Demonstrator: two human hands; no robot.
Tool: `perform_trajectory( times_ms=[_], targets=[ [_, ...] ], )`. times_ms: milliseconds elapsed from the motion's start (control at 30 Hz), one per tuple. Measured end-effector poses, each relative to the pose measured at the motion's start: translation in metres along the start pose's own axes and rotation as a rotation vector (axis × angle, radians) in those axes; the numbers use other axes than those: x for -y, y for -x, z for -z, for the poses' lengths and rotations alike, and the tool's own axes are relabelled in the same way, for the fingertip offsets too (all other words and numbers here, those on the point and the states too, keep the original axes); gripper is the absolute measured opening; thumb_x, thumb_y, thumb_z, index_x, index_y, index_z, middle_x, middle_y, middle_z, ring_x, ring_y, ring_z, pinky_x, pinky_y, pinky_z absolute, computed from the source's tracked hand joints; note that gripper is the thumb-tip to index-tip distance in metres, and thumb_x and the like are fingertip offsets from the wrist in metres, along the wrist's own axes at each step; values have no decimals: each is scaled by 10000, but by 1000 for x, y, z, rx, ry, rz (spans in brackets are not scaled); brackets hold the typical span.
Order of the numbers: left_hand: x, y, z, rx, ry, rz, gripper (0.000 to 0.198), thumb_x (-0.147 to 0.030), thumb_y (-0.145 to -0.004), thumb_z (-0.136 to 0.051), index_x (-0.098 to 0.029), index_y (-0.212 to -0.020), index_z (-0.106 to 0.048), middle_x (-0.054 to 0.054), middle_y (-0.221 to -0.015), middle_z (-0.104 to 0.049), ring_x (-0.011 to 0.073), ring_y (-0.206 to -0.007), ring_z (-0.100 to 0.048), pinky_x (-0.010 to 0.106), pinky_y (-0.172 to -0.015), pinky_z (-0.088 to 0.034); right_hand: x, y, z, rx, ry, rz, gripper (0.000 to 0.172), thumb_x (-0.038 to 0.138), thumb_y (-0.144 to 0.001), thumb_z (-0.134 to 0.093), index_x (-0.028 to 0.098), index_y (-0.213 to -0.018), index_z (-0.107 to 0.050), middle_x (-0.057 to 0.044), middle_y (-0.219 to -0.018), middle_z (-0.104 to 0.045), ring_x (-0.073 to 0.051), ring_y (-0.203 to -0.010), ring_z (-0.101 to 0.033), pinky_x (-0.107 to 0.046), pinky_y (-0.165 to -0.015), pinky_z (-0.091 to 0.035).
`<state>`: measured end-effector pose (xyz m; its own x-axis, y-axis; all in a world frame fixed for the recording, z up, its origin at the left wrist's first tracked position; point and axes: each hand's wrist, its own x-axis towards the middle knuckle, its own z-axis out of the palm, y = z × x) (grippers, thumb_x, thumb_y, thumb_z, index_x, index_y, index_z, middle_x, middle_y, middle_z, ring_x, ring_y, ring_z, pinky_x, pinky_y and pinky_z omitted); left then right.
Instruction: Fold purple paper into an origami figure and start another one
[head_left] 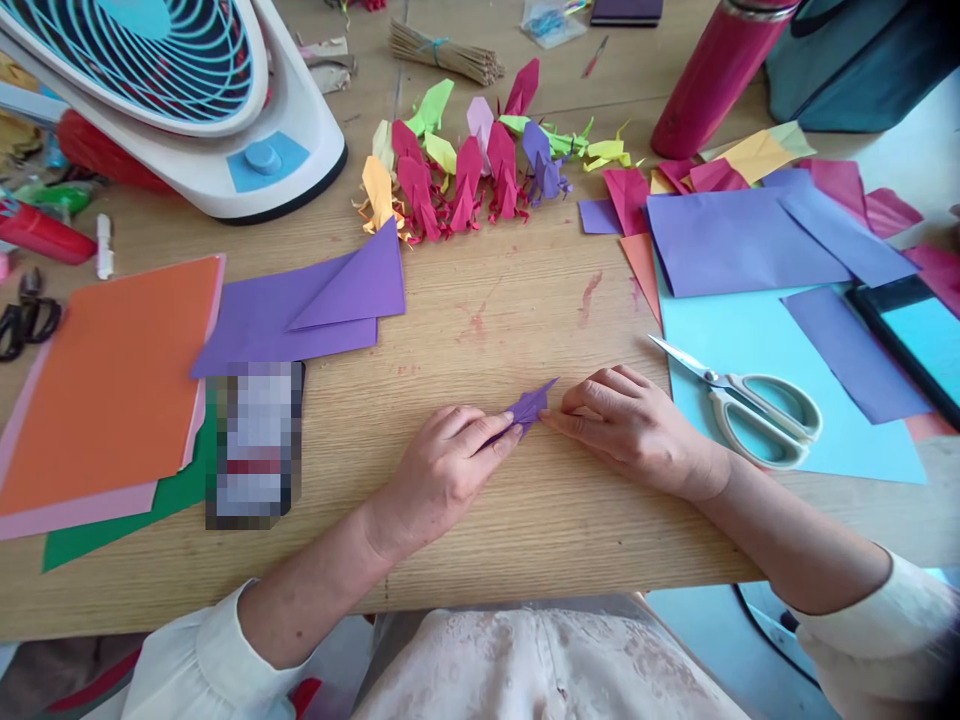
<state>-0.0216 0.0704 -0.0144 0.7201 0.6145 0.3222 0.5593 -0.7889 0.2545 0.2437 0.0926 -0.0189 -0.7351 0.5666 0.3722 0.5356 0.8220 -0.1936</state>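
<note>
Fingers point(486, 434) pinch paper point(532, 403); pouch point(553, 24) seems blue-filled.

Folded purple paper point(532, 403), left fingers point(484, 434) gripping, right fingers point(579, 428) seemingly pinching

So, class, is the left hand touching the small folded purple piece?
Touching: in the head view, the left hand grips the small folded purple piece between finger and thumb.

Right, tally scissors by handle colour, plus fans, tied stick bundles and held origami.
White-handled scissors: 1
Black-handled scissors: 1
Desk fan: 1
Tied stick bundle: 1
Purple origami piece between left hand and right hand: 1
Total: 5
</note>
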Motion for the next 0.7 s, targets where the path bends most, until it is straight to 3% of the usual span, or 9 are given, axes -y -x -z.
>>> perform_trajectory(
  times_ms=[300, 500, 700],
  targets=[
    [0, 3, 0, 50, -86, -56, 361, -65, -959, -505, -110, -1308, -585, 96, -1224, -680, 191, -1122, -600, 391, -1056, -485, 5, -2, 6, 73, 130, 64, 191, 126, -987, -497, 180, -1029, -675, -61, -936, -688, -187, -769, -527, -356, -703, -383],
    [-3, 0, 1, 131, -137, -32, 401, -100, -982, -465, -109, -1379, -523, 108, -1208, -671, 203, -1054, -594, 393, -961, -516, 6, 0, 8, 105, 103, 53, 222, 141, -1002, -468, 170, -1062, -680, -75, -927, -676, -192, -781, -527, -353, -712, -393],
    [-1, 2, -3, 139, -119, 0, 409, -110, -972, -493, -133, -1378, -527, 88, -1182, -667, 206, -1016, -568, 404, -947, -499, 1, 7, 15, 168, 39, 30, 303, 160, -1002, -458, 208, -1238, -642, -85, -1010, -669, -210, -862, -559, -361, -746, -424]
  ],
)
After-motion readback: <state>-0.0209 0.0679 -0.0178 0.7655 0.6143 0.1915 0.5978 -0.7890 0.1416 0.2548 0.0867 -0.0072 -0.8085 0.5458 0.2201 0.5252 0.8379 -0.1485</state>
